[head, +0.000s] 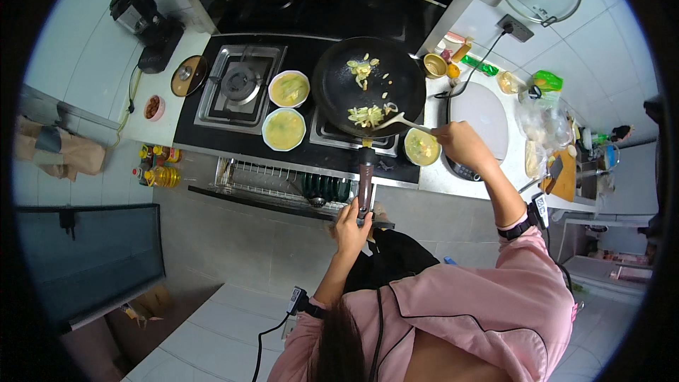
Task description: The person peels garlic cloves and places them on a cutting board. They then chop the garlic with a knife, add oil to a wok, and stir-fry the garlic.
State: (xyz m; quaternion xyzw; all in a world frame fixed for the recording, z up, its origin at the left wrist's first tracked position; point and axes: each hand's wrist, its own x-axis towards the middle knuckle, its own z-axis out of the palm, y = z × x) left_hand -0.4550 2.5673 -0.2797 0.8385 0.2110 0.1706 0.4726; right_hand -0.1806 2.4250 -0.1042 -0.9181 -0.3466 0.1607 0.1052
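Observation:
A black wok (pixel 339 82) sits over the right burner, its brown handle (pixel 365 183) pointing towards me. My left hand (pixel 353 229) holds the end of that handle. In my right hand (pixel 462 143) is a pale spatula (pixel 400 119), its blade low in the wok beside a clump of chopped pale-green vegetable (pixel 366 115). A second, smaller clump (pixel 360 71) lies farther up the wok, with a few loose bits around it. Just right of the wok, below the spatula, stands a bowl of yellow soup (pixel 422 147), partly hidden by my right hand.
Two more bowls of yellow soup, the upper (pixel 289 89) and the lower (pixel 284 129), stand close to the wok's left. Beyond is an unlit-looking gas burner (pixel 240 84). An open dish drawer (pixel 265 183) juts out below the hob. On the right are an electric appliance (pixel 480 116) and a knife (pixel 554 170).

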